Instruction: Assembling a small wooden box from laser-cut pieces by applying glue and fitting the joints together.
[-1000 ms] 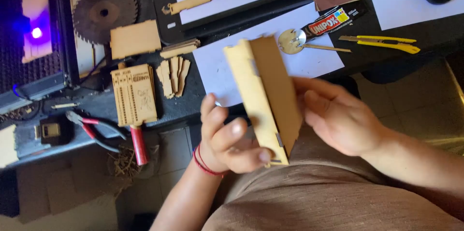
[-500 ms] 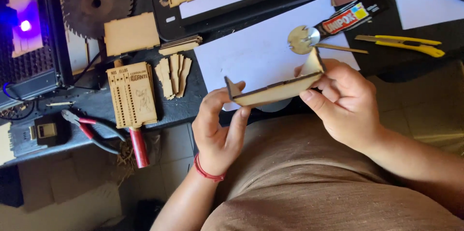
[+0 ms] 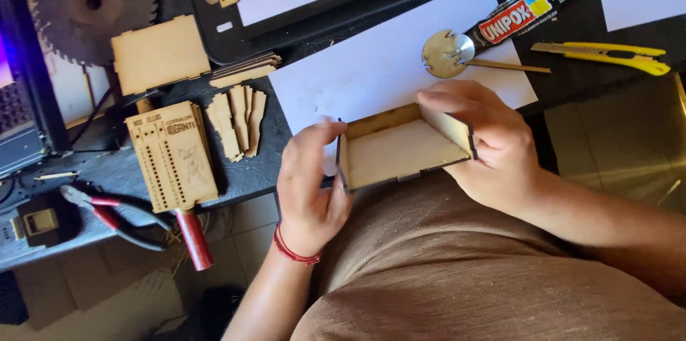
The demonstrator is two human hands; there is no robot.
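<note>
Head view: a shallow, open-topped box of pale laser-cut plywood (image 3: 400,148) with dark scorched edges is held above the person's lap, at the near edge of a white paper sheet (image 3: 379,62). Its open face is turned towards the camera; the interior holds nothing, and finger-jointed corners show along its walls. The left hand (image 3: 311,184) presses against the box's left end wall, thumb and fingers curled on it. The right hand (image 3: 493,144) grips the right end wall, fingers closed over the top rim. On the dark bench nearby lie an engraved plywood panel (image 3: 174,157), red-handled pliers (image 3: 114,216), a yellow utility knife (image 3: 604,57) and a glue tube (image 3: 525,9).
</note>
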